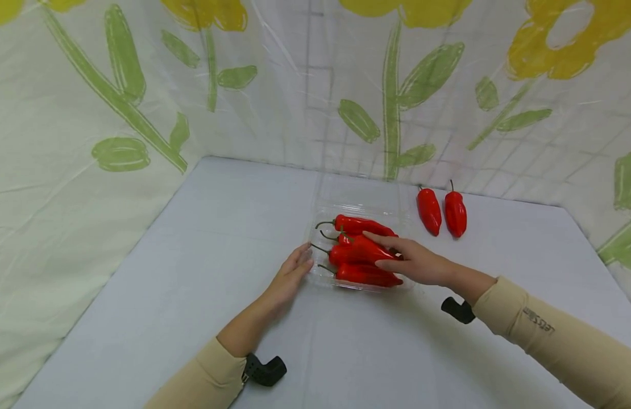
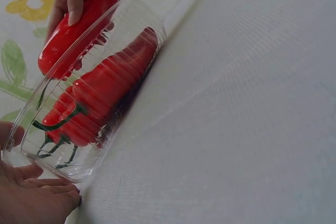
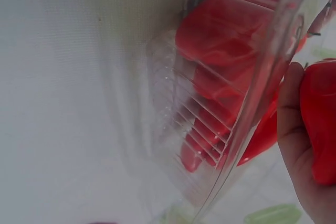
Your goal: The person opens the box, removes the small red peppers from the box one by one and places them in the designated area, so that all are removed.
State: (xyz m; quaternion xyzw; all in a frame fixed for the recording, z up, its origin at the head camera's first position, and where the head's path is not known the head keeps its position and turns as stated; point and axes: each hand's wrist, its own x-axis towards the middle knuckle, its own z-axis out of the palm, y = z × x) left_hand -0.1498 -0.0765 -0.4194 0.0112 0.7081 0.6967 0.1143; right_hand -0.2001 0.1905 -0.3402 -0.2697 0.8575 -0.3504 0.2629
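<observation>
A clear plastic clamshell box lies with its lid folded back toward the wall. Inside it are several long red peppers with green stems, one along the back and one at the front. My right hand grips another red pepper by its tip end, thumb on one side and fingers on the other, on top of the rest. In the left wrist view this pepper is above the box's rim. My left hand holds the box's left edge between thumb and fingers.
Two more red peppers, one beside the other, lie on the white table to the right of the lid. A white curtain with painted yellow flowers hangs behind and at the sides.
</observation>
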